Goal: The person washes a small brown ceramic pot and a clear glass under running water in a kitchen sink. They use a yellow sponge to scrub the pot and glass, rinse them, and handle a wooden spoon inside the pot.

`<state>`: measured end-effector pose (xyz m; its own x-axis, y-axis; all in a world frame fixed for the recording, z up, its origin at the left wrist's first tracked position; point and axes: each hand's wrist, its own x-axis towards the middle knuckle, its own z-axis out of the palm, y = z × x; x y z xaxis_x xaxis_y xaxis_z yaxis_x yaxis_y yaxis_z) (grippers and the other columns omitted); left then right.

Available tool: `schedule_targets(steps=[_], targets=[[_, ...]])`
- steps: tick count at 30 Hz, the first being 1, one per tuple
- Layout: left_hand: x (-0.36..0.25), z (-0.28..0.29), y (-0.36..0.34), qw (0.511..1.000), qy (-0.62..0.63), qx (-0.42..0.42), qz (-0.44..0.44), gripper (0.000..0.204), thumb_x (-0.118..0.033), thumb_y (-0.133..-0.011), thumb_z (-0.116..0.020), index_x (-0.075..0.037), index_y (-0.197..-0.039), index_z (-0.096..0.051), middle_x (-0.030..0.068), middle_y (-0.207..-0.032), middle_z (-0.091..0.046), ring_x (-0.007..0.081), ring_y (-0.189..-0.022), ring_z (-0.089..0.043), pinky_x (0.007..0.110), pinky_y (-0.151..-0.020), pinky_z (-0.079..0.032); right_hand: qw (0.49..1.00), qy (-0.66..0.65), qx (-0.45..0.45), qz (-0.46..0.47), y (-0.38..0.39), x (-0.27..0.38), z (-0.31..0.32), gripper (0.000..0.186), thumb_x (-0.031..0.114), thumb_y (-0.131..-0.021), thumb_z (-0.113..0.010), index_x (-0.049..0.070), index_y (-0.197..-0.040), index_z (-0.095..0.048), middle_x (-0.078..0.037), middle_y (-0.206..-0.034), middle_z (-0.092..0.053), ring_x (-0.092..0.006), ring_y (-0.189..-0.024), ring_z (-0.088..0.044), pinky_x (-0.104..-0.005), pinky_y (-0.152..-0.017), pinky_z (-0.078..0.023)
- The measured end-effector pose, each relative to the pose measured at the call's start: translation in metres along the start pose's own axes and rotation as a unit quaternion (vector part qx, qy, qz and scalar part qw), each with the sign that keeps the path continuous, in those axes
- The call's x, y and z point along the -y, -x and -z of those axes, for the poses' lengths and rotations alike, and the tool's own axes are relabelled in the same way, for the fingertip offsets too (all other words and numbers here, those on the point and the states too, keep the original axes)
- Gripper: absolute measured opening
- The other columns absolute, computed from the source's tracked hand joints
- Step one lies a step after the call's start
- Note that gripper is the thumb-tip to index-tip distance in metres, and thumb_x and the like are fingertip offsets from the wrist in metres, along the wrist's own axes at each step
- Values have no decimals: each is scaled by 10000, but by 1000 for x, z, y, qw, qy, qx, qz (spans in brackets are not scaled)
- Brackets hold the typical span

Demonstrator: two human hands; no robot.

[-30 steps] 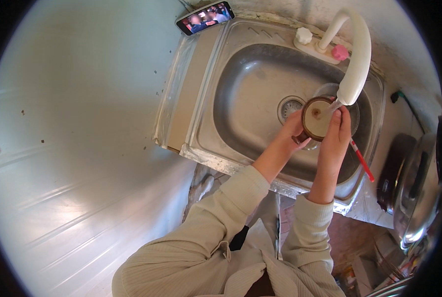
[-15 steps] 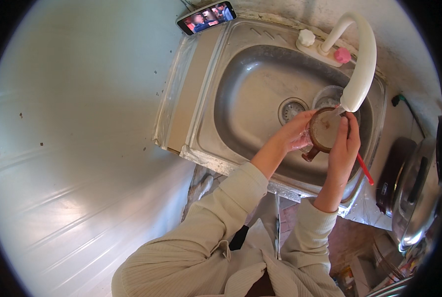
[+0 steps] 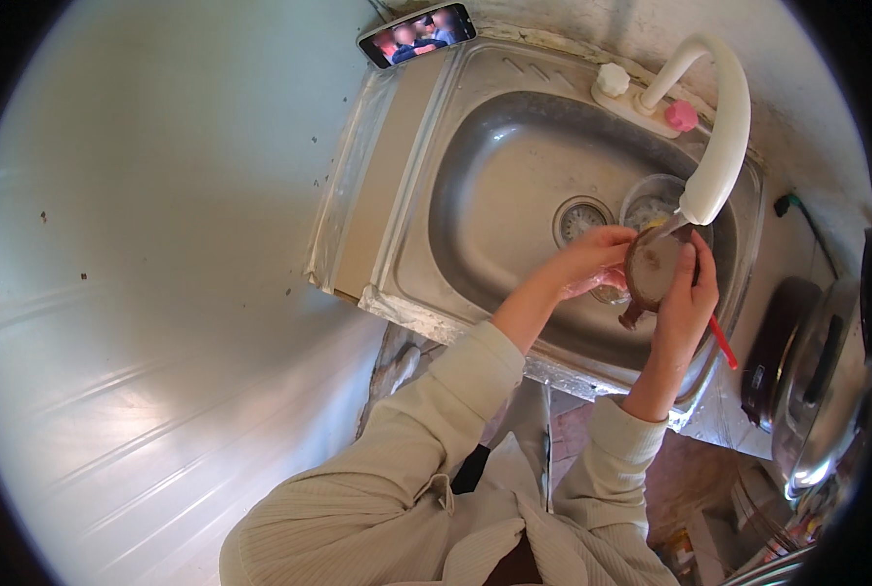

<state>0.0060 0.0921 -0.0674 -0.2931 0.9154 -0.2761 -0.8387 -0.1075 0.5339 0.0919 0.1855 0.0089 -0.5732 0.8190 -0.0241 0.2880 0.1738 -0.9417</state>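
Under the white faucet (image 3: 719,146) I hold a round brown dish with a short stub handle (image 3: 653,270), tilted over the sink (image 3: 499,186). A thin stream of water runs onto its inner face. My right hand (image 3: 685,293) grips the right edge, thumb toward the inside. At the opposite edge, my left hand (image 3: 592,262) has its fingers closed against the dish, with some fingertips hidden behind it. Behind the dish a clear plastic bowl (image 3: 641,186) sits in the basin. A red stick (image 3: 723,344) juts out past my right hand; its other end is hidden.
The drain (image 3: 582,217) lies left of the dish. White (image 3: 613,79) and pink (image 3: 682,116) tap knobs stand at the back. A phone (image 3: 416,35) leans at the far left corner. Metal lids (image 3: 815,381) stand to the right. A pale smooth surface (image 3: 162,293) fills the left.
The dish has shifted slightly right and tilted, showing its face more narrowly. Both hands moved with it. The view itself has shifted a little.
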Motion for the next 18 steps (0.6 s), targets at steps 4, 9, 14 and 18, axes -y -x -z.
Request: schedule_targets(steps=[4,9,14,18], targets=[[-4,6,9,998,-38,-57,-15,205,-215,-874,-544,-39,-980,-546,-1,-772,-566,53,-634,-505,204,-568,-421,1000,2,6,1,-2,-1,-8,301,178,-906,-474,-45,-1097,-543,-128,-995,-602,-154,-916,-542,-275,-829,-412],[-6,7,23,988,-7,-130,-87,137,-214,-891,-519,-82,-858,-534,-47,-653,-487,30,-530,-391,188,-492,-320,996,-69,48,-36,1,-13,-29,290,131,-894,-470,-33,-1125,-530,-121,-1036,-585,-150,-937,-530,-270,-826,-409],[-10,-1,32,959,-28,-247,-134,113,-205,-906,-493,-103,-871,-526,-61,-671,-483,24,-552,-386,184,-498,-310,985,-136,106,2,13,-31,-43,287,63,-864,-470,-7,-1140,-509,-85,-1049,-564,-138,-952,-515,-261,-809,-414],[-1,-3,27,941,-30,-288,-176,160,-251,-912,-476,-105,-961,-521,-24,-822,-526,75,-725,-476,229,-626,-395,987,-123,92,-49,16,-29,-46,298,32,-835,-477,-11,-1129,-501,-102,-1057,-572,-184,-947,-551,-286,-827,-425]])
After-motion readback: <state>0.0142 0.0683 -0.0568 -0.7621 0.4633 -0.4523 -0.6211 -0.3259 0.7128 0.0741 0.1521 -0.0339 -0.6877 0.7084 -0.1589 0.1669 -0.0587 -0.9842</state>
